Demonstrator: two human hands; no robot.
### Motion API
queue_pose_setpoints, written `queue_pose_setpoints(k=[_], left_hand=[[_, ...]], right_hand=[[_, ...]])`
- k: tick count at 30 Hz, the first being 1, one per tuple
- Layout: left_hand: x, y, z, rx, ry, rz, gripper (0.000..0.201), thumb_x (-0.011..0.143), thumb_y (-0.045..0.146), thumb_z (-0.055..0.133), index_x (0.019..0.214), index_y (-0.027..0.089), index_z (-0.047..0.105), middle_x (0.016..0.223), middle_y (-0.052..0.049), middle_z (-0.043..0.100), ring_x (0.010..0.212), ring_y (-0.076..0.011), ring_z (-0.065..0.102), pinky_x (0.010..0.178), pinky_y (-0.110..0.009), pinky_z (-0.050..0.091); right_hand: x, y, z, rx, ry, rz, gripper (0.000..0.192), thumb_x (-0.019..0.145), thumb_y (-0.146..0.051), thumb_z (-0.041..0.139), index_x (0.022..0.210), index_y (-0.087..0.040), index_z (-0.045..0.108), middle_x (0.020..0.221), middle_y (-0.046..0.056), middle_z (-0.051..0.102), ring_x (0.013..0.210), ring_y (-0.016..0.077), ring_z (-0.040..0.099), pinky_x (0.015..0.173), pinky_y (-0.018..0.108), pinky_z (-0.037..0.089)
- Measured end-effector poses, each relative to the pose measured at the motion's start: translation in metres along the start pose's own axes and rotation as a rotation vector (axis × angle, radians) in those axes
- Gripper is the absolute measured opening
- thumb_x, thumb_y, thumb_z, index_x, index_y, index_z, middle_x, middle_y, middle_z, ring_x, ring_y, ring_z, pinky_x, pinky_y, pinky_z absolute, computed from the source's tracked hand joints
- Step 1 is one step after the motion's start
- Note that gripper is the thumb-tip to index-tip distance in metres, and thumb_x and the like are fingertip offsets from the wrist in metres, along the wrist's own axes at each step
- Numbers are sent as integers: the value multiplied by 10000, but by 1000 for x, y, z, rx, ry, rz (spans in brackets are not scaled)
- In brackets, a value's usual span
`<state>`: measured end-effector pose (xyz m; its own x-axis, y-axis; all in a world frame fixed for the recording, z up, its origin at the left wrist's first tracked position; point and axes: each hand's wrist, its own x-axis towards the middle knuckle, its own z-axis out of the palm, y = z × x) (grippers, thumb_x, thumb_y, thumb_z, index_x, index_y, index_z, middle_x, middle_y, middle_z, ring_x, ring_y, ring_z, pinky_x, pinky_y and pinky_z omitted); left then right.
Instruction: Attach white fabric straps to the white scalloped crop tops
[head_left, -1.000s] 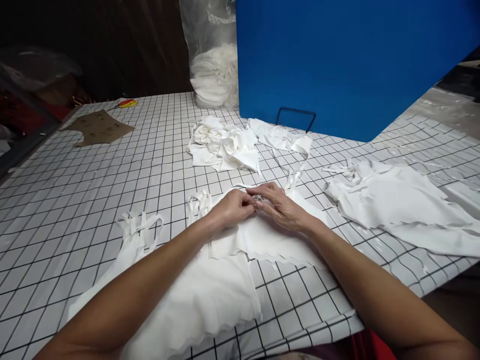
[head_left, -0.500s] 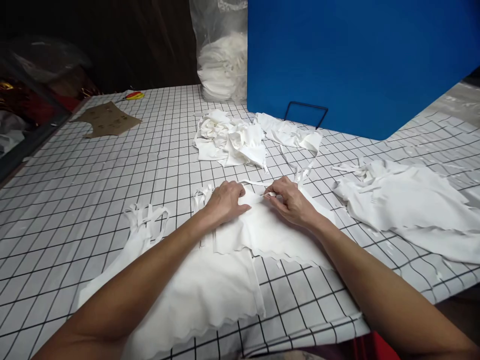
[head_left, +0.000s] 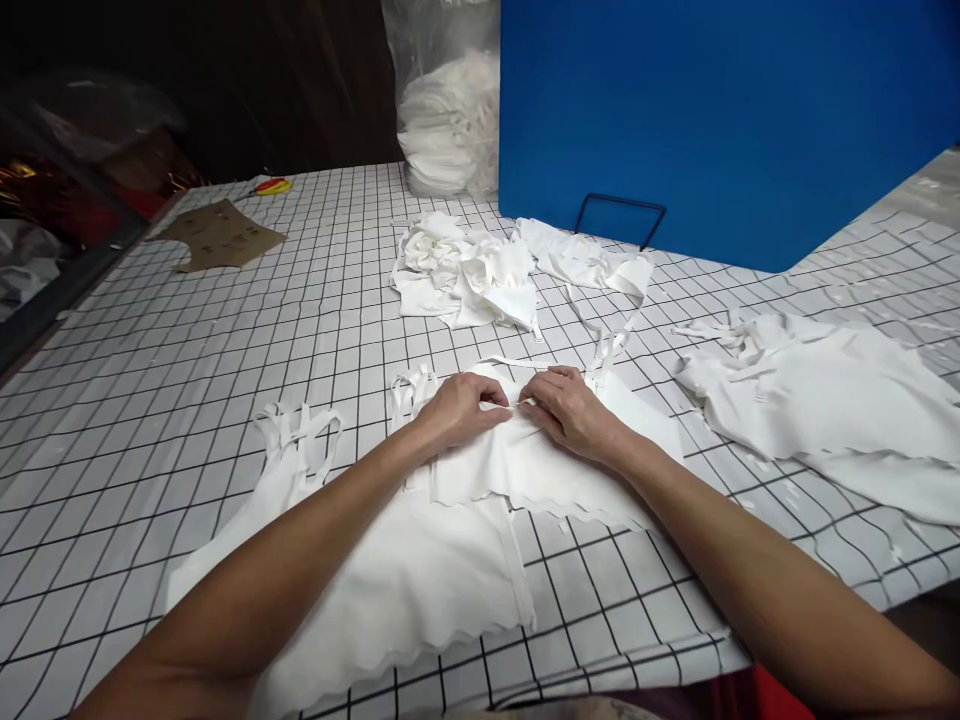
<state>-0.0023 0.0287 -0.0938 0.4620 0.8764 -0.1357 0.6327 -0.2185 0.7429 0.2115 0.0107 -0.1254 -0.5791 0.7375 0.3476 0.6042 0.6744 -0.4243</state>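
Observation:
A white strappy garment (head_left: 555, 475) lies in front of me with a wavy lower edge and thin straps at its top. My left hand (head_left: 466, 405) pinches its upper edge between thumb and fingers. Close beside it, my right hand (head_left: 566, 405) is closed on the same edge, the fingertips of both hands nearly meeting. Under my left forearm spreads another white garment (head_left: 420, 580), partly covered by the first. Its thin straps (head_left: 300, 435) fan out to the left.
A crumpled white pile (head_left: 469, 270) lies farther back, and more white garments (head_left: 825, 390) rest at the right. A blue board (head_left: 697, 130) stands behind, near a plastic bag of white cloth (head_left: 450, 130). A brown pattern piece (head_left: 225, 237) and red-yellow snips (head_left: 272, 187) lie at far left.
My left hand has shifted right and my right hand slightly left and down along the garment's edge, so their fingertips are closer together. The view has shifted slightly.

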Motion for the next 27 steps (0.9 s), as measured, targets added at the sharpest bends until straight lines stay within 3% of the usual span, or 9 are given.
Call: queue_pose_setpoints(k=[16, 21, 27], left_hand=[[1, -3, 5, 62, 30, 71, 66, 814, 217, 664, 806, 171, 711, 908, -46, 732, 884, -200, 642, 793, -325, 483], [-1, 4, 6, 149, 16, 102, 56, 820, 199, 663, 782, 179, 699, 846, -38, 711, 845, -205, 627, 809, -354, 465], [2, 11, 13, 250, 1, 64, 121, 854, 232, 639, 752, 169, 656, 825, -57, 687, 824, -224, 606, 873, -413, 454]], right_hand=[[2, -5, -3, -101, -53, -70, 170, 982, -159, 417, 941, -166, 583, 855, 86, 630, 807, 210, 561, 831, 379, 405], [2, -8, -2, -118, -52, -60, 191, 996, -198, 404, 935, -171, 583, 867, 84, 649, 837, 215, 577, 903, 417, 384], [2, -7, 13, -82, 9, 30, 137, 981, -237, 463, 957, -195, 592, 872, 38, 664, 855, 197, 611, 1039, 482, 276]])
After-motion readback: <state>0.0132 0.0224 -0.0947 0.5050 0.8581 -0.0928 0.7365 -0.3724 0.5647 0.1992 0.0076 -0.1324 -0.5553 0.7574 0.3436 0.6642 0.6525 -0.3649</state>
